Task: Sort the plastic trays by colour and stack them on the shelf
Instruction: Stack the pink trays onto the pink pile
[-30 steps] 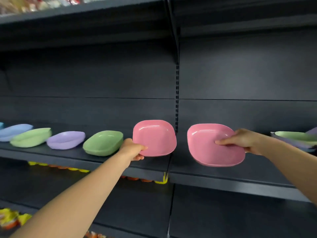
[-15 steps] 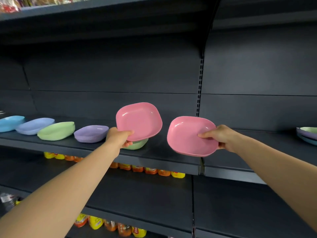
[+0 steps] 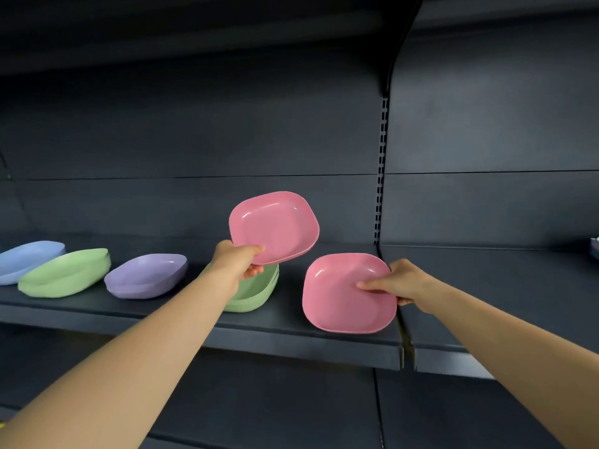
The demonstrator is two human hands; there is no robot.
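My left hand (image 3: 238,261) grips the lower edge of a pink tray (image 3: 275,226), tilted up with its inside facing me, above a green stack of trays (image 3: 259,291) on the dark shelf (image 3: 291,338). My right hand (image 3: 397,281) pinches the right rim of a second pink tray (image 3: 343,296), held lower and to the right, just over the shelf's front part. Further left on the shelf lie a purple tray (image 3: 146,275), a green tray (image 3: 64,273) and a blue tray (image 3: 29,259).
A slotted upright (image 3: 381,176) divides the shelf bays right of the pink trays. The right bay's shelf (image 3: 502,286) holds only a few trays at the far right edge (image 3: 594,251). Another shelf board overhangs above, and a lower shelf sits below.
Both hands with their pink trays have shifted left along the shelf. The left tray has risen over the green stack, and the right tray has dropped lower beside it.
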